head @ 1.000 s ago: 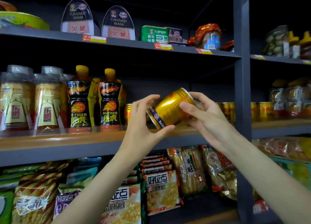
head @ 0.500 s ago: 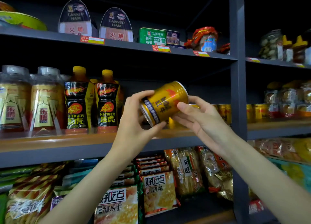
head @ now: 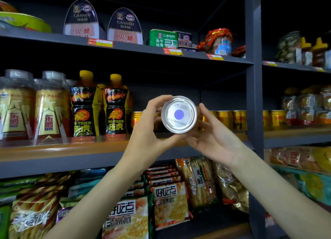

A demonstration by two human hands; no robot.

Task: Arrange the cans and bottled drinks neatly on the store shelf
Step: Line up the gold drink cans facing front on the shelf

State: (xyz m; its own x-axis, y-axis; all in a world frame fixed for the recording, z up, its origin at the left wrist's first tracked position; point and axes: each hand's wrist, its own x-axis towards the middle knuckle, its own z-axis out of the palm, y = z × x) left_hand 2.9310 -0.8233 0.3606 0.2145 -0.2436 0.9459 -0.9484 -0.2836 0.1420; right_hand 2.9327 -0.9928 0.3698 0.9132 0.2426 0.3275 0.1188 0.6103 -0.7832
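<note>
Silver-ended can [head: 179, 114] held between left hand [head: 148, 131] and right hand [head: 213, 136].

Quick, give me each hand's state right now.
Left hand: holding the can, fingers curled around it.
Right hand: holding the same can from the other side.

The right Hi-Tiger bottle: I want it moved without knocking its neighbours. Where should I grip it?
Judging from its pose, take the right Hi-Tiger bottle by the narrow neck below its yellow cap, from the front. The left Hi-Tiger bottle crowds its body on one side.
</note>
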